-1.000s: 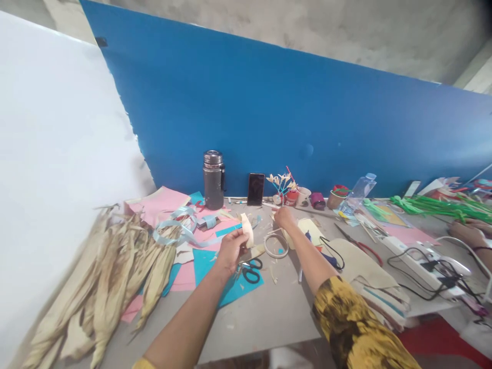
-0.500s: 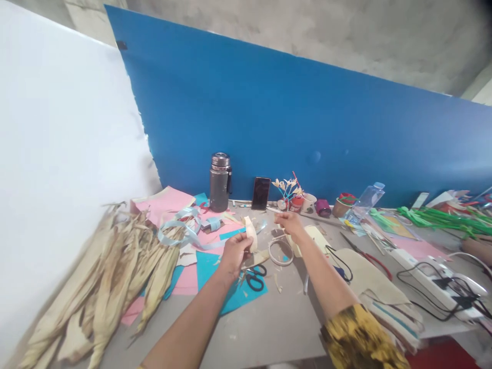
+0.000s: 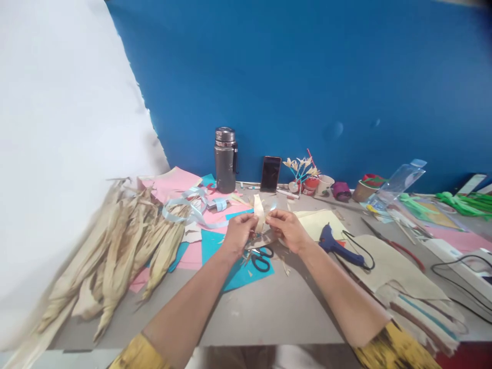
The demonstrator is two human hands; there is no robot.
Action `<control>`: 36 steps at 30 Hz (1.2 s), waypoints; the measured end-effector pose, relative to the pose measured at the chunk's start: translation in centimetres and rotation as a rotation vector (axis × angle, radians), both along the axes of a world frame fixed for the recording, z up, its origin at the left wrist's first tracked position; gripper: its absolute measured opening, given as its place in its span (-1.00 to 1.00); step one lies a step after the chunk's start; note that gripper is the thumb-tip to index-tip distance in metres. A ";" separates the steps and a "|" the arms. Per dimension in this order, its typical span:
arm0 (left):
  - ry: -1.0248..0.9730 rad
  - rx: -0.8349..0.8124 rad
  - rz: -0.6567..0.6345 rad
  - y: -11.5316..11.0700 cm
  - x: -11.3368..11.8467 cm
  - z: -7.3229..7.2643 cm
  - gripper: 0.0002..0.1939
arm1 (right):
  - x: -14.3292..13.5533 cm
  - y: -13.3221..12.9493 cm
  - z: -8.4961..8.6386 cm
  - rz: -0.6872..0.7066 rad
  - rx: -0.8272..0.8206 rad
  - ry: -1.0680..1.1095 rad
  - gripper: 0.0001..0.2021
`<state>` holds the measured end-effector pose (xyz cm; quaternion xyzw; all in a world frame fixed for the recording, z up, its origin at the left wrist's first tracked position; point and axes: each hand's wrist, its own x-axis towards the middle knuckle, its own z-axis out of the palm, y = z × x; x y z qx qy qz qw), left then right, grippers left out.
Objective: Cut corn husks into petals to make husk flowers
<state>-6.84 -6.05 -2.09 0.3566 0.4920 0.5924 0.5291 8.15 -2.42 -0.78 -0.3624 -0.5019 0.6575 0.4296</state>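
Note:
A pale, petal-shaped piece of corn husk (image 3: pixel 259 206) stands up between my two hands above the table. My left hand (image 3: pixel 240 233) pinches its lower left side. My right hand (image 3: pixel 287 230) is closed at the husk's right edge, its fingertips pressed together; whether it grips the husk or something small is hidden. Just below the hands, black-handled scissors (image 3: pixel 261 263) lie on a blue sheet (image 3: pixel 238 277) among husk scraps. Dried corn husks (image 3: pixel 115 251) form a large heap to the left.
Behind the hands stand a grey flask (image 3: pixel 225 166), a phone (image 3: pixel 270 174) and husk flowers (image 3: pixel 302 166). A blue glue gun (image 3: pixel 340 248) with its cord lies right of my right forearm, near pliers (image 3: pixel 395 243) and a power strip (image 3: pixel 457 261). A blue panel (image 3: pixel 269 77) closes the back.
My right hand has come left and down from near the flowers to meet my left hand at the husk piece. The view has tilted down, and the glue gun now shows fully.

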 end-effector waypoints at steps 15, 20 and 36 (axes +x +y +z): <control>-0.110 -0.005 -0.043 -0.4 0.4 0.7 -0.75 | 0.0 -0.4 0.0 -0.136 0.208 -0.246 -0.79; -0.224 -0.089 -0.195 -0.9 0.2 2.0 -0.66 | 1.7 0.1 1.4 0.016 0.303 -0.175 -0.64; -0.190 -0.205 -0.315 -1.0 -0.8 2.5 -0.65 | 3.6 0.5 2.7 -0.015 0.994 -0.512 -0.66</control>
